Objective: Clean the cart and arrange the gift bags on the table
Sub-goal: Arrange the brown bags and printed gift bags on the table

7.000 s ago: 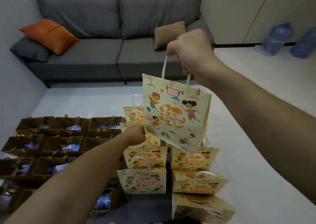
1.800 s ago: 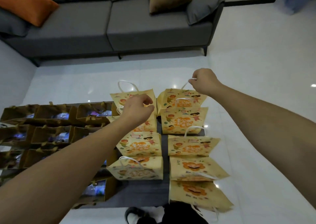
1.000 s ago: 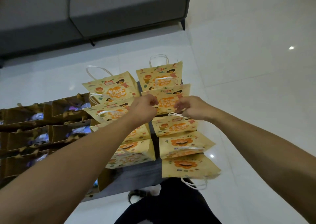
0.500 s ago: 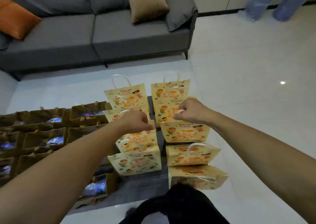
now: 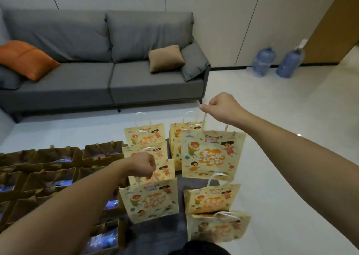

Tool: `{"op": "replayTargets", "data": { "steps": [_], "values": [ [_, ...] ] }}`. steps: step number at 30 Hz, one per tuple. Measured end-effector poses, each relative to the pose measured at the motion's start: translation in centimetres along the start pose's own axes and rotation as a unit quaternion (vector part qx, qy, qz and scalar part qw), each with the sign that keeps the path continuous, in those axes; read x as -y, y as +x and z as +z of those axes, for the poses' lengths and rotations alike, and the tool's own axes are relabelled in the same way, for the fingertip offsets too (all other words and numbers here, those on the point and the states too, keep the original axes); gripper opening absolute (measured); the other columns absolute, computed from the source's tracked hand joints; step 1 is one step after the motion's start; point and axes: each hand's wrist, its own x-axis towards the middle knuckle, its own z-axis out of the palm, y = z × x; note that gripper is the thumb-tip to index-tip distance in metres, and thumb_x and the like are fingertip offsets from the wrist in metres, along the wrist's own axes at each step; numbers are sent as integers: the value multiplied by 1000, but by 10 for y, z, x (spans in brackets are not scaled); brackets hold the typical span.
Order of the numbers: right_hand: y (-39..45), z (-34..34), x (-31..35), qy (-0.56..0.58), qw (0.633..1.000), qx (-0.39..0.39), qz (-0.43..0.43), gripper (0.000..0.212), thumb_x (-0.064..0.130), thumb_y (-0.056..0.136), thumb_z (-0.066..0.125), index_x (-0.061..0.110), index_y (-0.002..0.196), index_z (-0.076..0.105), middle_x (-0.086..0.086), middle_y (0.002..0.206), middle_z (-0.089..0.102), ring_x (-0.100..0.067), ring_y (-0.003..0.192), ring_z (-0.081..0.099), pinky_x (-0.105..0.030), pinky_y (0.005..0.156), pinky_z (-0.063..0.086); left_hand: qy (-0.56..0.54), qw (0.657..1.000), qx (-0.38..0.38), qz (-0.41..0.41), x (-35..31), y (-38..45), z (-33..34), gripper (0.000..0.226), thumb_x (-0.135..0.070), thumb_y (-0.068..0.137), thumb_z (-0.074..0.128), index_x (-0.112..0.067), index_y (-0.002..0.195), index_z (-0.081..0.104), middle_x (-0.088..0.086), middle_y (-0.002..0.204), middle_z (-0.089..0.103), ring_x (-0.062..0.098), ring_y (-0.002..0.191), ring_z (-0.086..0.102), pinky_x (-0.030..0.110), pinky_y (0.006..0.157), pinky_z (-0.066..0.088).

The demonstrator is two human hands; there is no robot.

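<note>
While each bag's print stays unreadable, right hand [image 5: 221, 107] and left hand [image 5: 143, 164] grip yellow gift bags' [image 5: 212, 153] handles.

Matt paper gift bags [image 5: 211, 155], glossy tiled floor [image 5: 291, 103]

Dim, soft indoor light, a small ceiling-lamp glint on the glossy floor [image 5: 299, 135], wide-angle bending at edges.

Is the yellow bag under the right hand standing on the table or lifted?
Lifted. The right hand grips the handles of the yellow bag, which hangs upright, covering the bags behind it. Whether its base touches the table cannot be told.
</note>
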Motion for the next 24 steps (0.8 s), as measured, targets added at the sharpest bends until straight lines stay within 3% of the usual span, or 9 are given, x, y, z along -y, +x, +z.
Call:
{"op": "replayTargets", "data": {
  "steps": [7,10,19,24],
  "values": [
    [-9,-49,71,3,997,-66,-42,38,30,91,66,0,67,66,-13,60,49,-19,59,49,-34,56,42,-11,990,-124,62,-46,-79,-88,15,0,84,62,-11,91,68,6,91,65,19,77,58,27,59,49],
    [-16,-61,96,15,994,-88,-58,31,23,90,65,10,62,62,-2,56,47,-17,58,46,-28,53,37,-16,976,-198,86,-59,-121,-134,14,-2,82,60,-11,89,68,7,84,65,21,73,58,31,63,52],
    [-25,-84,155,8,984,-147,-101,36,25,91,66,12,59,57,-3,55,42,-18,52,40,-27,50,32,-53,903,-400,146,-72,-235,-216,13,1,86,58,-3,94,67,5,76,58,16,62,52,23,47,45],
    [-26,-88,175,34,981,-151,-119,36,23,92,64,10,59,58,-3,54,40,-18,51,38,-30,51,34,-81,845,-504,160,-71,-272,-236,17,3,86,53,-7,90,67,6,78,61,14,66,54,19,50,45]
  ]
}}
